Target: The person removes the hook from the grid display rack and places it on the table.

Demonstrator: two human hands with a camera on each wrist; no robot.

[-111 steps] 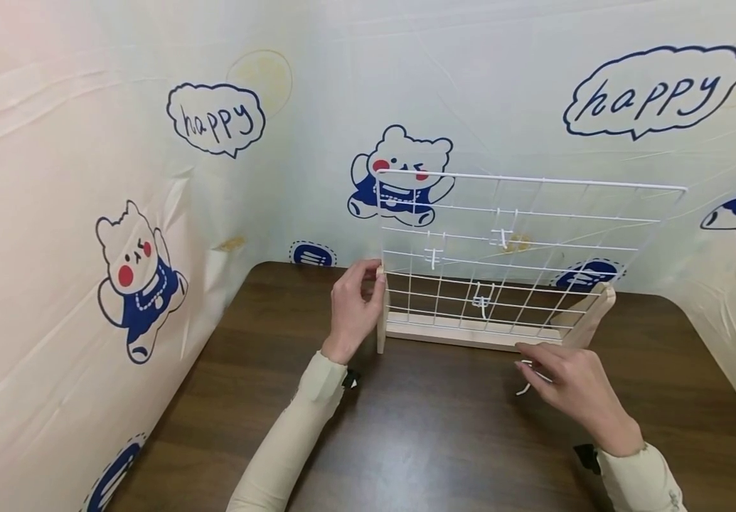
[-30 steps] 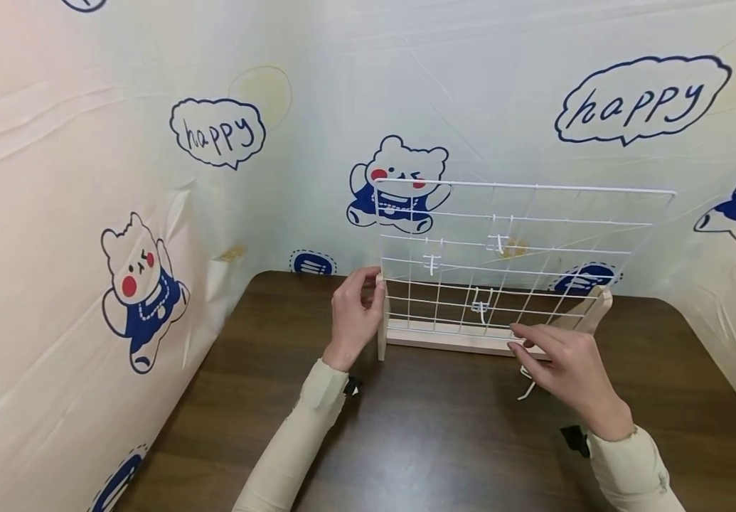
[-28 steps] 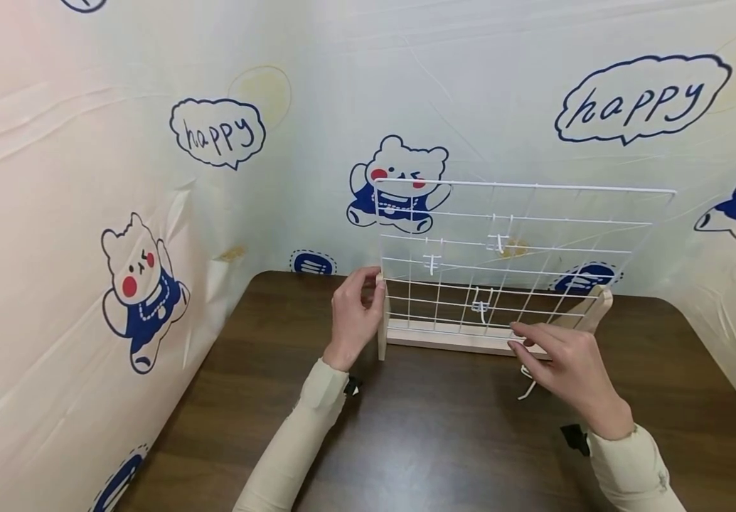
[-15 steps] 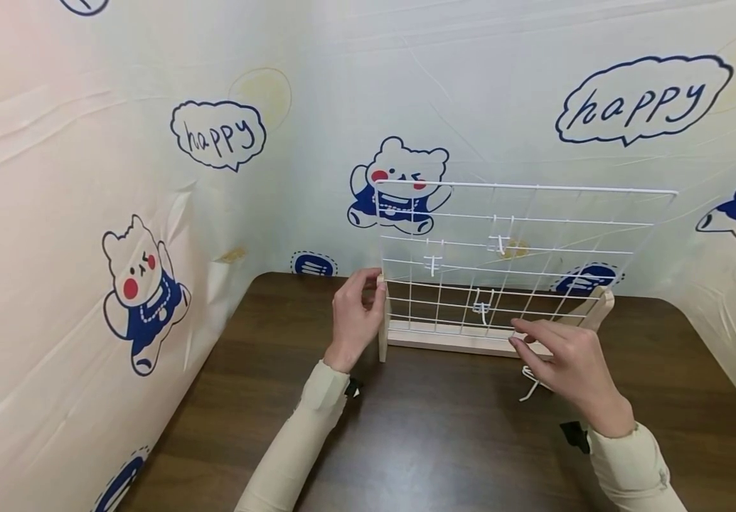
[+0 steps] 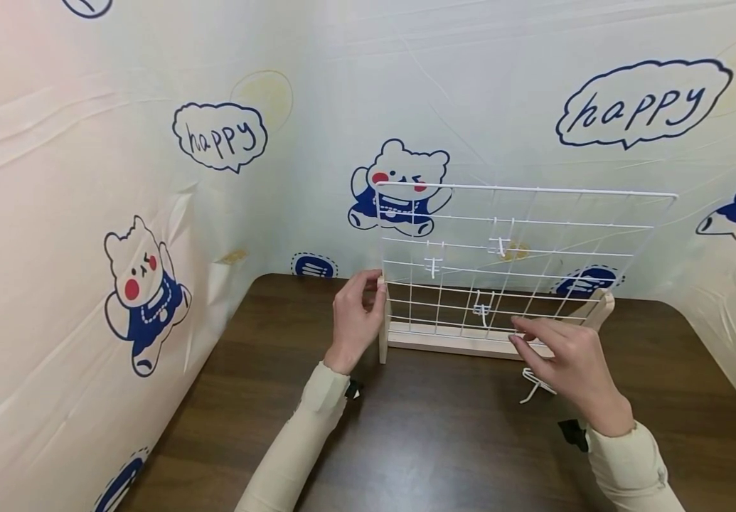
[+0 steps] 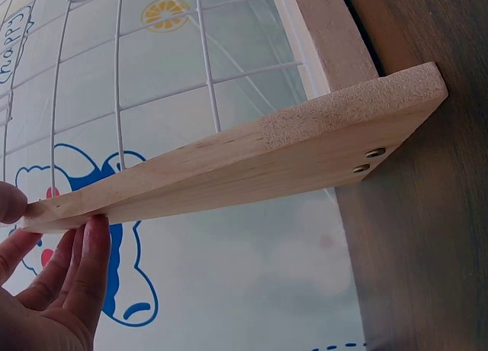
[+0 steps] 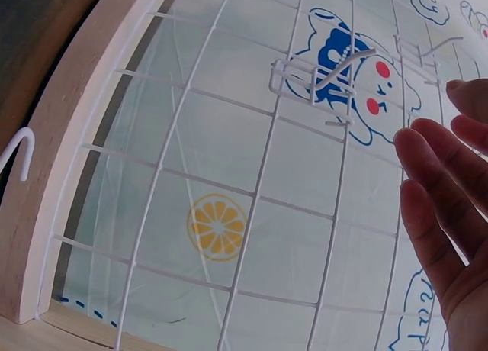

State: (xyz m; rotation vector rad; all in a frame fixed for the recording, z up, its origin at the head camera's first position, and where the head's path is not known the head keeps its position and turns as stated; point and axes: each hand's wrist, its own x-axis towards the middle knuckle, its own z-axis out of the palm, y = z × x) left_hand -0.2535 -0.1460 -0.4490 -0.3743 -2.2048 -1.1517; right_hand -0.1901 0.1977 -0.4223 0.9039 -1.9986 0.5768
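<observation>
A white wire grid (image 5: pixel 444 302) leans back in a pale wooden stand (image 5: pixel 457 341) on the table. My left hand (image 5: pixel 356 313) pinches the top end of the stand's left wooden side piece (image 6: pixel 229 168), thumb on one face and fingers on the other. In front of the grid's lower right part hovers my right hand (image 5: pixel 566 363), its fingers (image 7: pixel 431 164) loosely bent with nothing between them. On the table just below it lies a loose white wire hook (image 5: pixel 536 384), partly covered by the hand. Three white hooks hang on the grid, the lowest hook (image 5: pixel 481 310) nearest my right fingertips.
The dark wood table (image 5: pixel 406 441) ends close behind the stand. A printed cloth (image 5: pixel 316 178) with bears and lettering stands around it at the back and sides. The stand's right side piece (image 5: pixel 601 306) rises beyond my right hand.
My right hand has risen slightly from beside the loose hook to in front of the grid, and more of the hook shows below it. The left hand keeps its hold on the side piece.
</observation>
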